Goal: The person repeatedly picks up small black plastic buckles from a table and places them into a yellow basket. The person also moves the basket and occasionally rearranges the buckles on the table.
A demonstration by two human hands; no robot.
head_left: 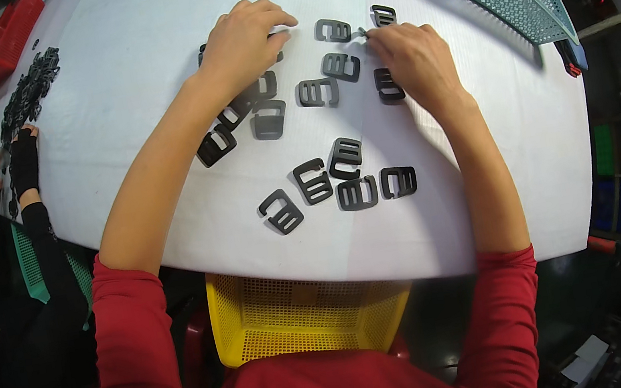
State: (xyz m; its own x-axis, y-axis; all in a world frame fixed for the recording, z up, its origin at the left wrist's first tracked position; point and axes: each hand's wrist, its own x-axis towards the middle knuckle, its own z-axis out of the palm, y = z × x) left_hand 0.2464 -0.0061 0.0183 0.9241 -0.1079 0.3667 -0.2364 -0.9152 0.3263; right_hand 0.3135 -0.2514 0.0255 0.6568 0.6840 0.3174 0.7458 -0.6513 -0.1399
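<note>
Left hand (242, 42) flat over buckles (261, 88), gripping nothing; right hand (414, 55) pinches small grey piece (362, 33). 5 buckles (349, 184) grouped near table (140, 42) edge; roughly 8 remain scattered.

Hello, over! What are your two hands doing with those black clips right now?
Left hand flat on black buckles. Right hand pinching small grey piece. More buckles loose on white table. Nothing blocking.

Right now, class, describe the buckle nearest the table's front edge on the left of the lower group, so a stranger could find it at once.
Start at the white table, above the yellow basket. A lower cluster of five dark plastic buckles lies there, apart from both hands. The one meant is the leftmost buckle: it sits alone, tilted diagonally, while its neighbours crowd together to its right.
</note>
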